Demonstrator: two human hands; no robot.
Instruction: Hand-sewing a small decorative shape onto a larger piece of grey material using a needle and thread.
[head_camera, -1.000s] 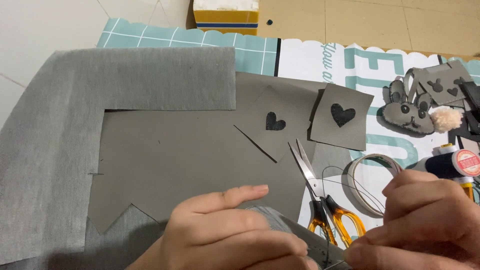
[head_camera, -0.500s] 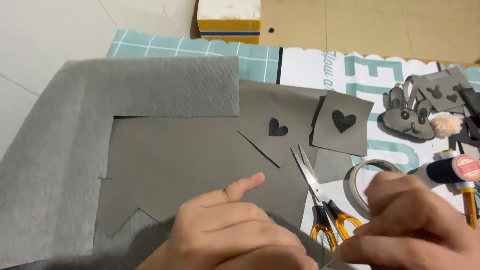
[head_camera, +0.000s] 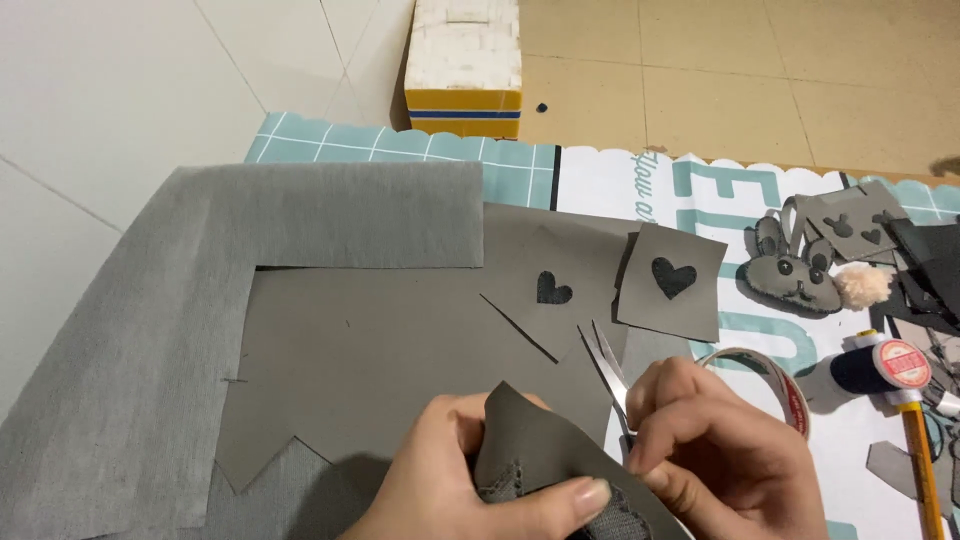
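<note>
My left hand holds up a small pointed grey piece at the bottom centre, thumb across its lower edge. My right hand is curled beside it, its fingertips pinching the piece's right edge. Under that hand lie scissors with only the open blades showing. Behind both hands, a large grey card sheet with a heart cut-out and a slit lies on grey fabric.
A grey square with a black heart lies right of the sheet, and a tape roll sits by my right hand. Further right are a grey felt bunny, a pompom, a thread spool and a pencil. A white and yellow box stands at the back.
My left hand has lifted the grey piece so it stands up between both hands. My right hand moved left onto its edge, over the scissors. The view has shifted slightly.
</note>
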